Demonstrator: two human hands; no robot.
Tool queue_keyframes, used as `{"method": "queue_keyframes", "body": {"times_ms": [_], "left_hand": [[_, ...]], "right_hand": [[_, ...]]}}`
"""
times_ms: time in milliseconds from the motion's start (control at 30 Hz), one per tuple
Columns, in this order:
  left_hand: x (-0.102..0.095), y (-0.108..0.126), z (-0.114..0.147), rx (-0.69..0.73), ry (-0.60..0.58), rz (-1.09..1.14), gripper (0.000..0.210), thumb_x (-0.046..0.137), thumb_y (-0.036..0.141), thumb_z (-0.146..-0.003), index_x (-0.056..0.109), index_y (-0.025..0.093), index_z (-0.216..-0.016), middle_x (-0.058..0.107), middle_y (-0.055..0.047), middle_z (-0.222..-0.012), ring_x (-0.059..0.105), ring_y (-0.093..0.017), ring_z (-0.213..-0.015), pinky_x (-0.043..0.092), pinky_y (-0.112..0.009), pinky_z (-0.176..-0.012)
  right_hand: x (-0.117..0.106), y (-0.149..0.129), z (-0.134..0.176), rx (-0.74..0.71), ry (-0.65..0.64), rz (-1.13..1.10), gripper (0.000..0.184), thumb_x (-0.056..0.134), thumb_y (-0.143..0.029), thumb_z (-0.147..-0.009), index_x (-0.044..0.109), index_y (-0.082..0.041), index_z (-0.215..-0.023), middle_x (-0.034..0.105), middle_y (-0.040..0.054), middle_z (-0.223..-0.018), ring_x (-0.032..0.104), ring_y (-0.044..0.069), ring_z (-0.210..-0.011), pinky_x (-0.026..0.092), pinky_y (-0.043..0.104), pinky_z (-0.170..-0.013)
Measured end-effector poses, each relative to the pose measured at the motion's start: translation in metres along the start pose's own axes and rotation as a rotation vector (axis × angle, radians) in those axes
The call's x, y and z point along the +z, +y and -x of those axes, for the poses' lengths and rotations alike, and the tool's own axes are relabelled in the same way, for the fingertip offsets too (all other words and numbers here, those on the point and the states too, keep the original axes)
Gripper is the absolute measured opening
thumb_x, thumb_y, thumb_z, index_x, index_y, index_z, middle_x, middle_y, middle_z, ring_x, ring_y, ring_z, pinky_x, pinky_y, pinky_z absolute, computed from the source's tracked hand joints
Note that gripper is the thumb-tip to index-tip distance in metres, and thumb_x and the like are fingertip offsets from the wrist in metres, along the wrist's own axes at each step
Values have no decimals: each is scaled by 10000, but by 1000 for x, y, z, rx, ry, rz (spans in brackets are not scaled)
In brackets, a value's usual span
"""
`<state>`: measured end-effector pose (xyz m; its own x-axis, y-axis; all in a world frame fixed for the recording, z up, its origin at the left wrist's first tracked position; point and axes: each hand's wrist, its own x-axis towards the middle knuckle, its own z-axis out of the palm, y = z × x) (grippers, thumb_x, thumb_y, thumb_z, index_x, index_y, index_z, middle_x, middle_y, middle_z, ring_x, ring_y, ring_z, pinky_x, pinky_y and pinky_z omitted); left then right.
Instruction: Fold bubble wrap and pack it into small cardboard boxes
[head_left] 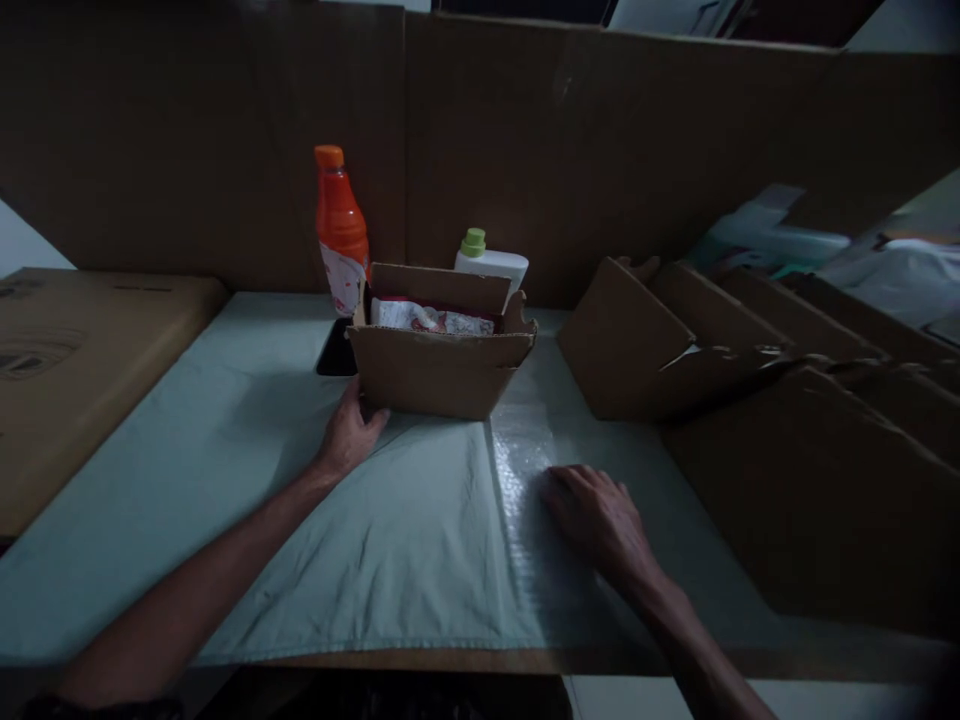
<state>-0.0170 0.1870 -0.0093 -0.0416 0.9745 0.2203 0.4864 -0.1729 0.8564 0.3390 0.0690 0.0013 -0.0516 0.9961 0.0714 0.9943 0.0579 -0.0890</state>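
A small open cardboard box (431,372) stands at the middle of the cloth-covered table, with crumpled printed packets (431,318) showing inside it. My left hand (352,430) grips the box's lower left corner, thumb at the front and the other fingers partly hidden along the side. On a strip of clear bubble wrap (517,470) rests my right hand (592,510), palm down, its fingers loosely bent and nothing visible in them. Just left of the box lies a dark phone (335,350).
Behind the box stand an orange bottle (341,220) and a white bottle with a green cap (491,262). Several open cardboard boxes (750,400) fill the right side, with plastic items behind. A flat carton (97,370) lies left. Tall cardboard panels (487,140) wall the back.
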Motion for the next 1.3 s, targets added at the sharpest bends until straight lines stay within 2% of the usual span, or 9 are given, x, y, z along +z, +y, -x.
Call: {"method": "queue_keyframes", "body": {"times_ms": [167,300,433,500,667,800,1067,1200,1300], "left_hand": [[13,6,-19,-6,70,-42,500,625,224,-794,558,148,-1284,660,-155,-1277,617,-339,-1215,500,-514,-1041],[14,5,-24,-6,62,-55,475,634,201,-786,583,165,-1256,687,-128,-1222,628,-329,-1195,509,-496,-1040],[9,3,5,10,105,-121,662,655,190,-768,477,94,-1399,586,-198,-1376,532,-358,-1320,398,-540,-1156],[6,7,36,116,118,-207,736,658,219,-790,402,63,-1462,506,-235,-1456,453,-381,-1394,327,-575,-1199],[2,36,115,503,-317,-210,591,620,201,-847,490,198,-1424,457,-166,-1529,440,-335,-1419,393,-553,-1171],[12,60,136,563,-632,-72,768,682,206,-798,387,229,-1506,440,-154,-1559,398,-320,-1458,401,-553,-1175],[24,74,139,553,-805,-6,780,688,158,-781,397,201,-1504,456,-139,-1568,363,-292,-1482,359,-528,-1200],[38,80,148,434,-779,5,221,590,165,-887,679,170,-1089,741,-81,-1075,659,-225,-1058,514,-407,-980],[51,84,148,237,-631,-73,136,563,174,-902,681,168,-835,703,-39,-814,646,-174,-803,524,-312,-796]], "right_hand": [[-8,-13,15,-14,-4,-83,270,559,-320,-924,729,-226,-1110,751,123,-1090,687,310,-973,491,464,-836],[-19,-7,48,-169,-9,-266,403,607,-341,-891,664,-294,-1287,666,112,-1341,650,328,-1137,503,510,-914],[-22,-14,90,-342,-140,-361,659,733,-419,-831,535,-324,-1452,511,107,-1539,550,353,-1315,510,516,-977],[-16,-22,102,-375,-121,-312,578,723,-345,-853,579,-296,-1410,533,115,-1522,535,356,-1340,505,521,-986],[-3,-38,100,-416,105,-216,274,490,-176,-1009,705,-216,-1173,693,116,-1324,628,304,-1236,530,458,-896],[-10,-40,91,-477,140,-307,226,483,-187,-1031,699,-209,-1095,752,85,-1200,689,250,-1119,540,404,-846],[-25,-37,101,-377,0,-549,230,491,-239,-1032,718,-232,-997,780,50,-999,729,192,-896,576,331,-787],[-34,-42,96,-217,-74,-705,255,521,-372,-1024,728,-240,-956,772,13,-849,723,173,-726,560,272,-641],[-35,-41,91,-89,166,-679,205,559,-370,-1005,706,-235,-1050,774,33,-946,735,195,-819,564,290,-684]]}}
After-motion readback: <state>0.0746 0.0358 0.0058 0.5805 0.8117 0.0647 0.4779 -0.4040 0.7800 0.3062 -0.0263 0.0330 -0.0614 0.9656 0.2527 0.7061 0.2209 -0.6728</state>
